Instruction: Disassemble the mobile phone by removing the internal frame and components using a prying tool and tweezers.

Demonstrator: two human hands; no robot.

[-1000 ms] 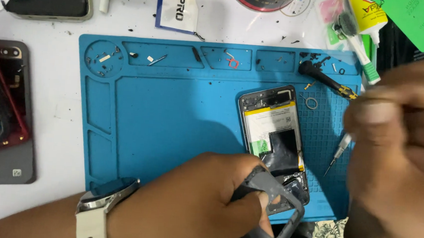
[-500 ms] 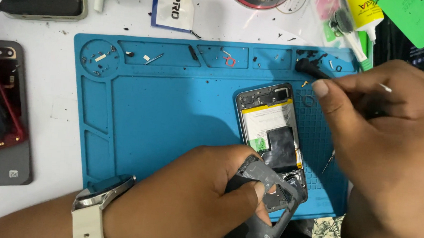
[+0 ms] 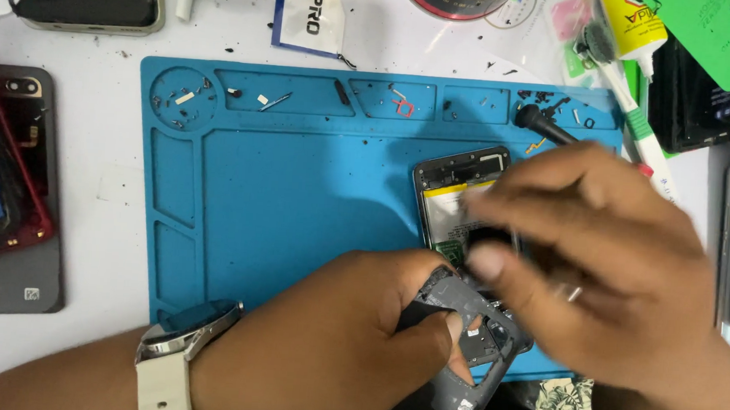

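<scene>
One blue mat (image 3: 296, 226) is spread on the white table (image 3: 96, 180), and one opened phone (image 3: 458, 202) lies on its right half. One grey frame (image 3: 468, 321) is clamped between the thumb and fingers of the left hand (image 3: 330, 355), at the mat's lower edge, touching the phone's bottom end. The right hand (image 3: 597, 270), blurred, is held over the phone just above the frame; its fingers are bunched, though what they pinch cannot be told. One watch (image 3: 175, 345) is worn on the left wrist.

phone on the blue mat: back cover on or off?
Off. The phone lies opened on the blue mat, its yellow-edged battery bare; the left hand grips a dark inner frame piece.
</scene>
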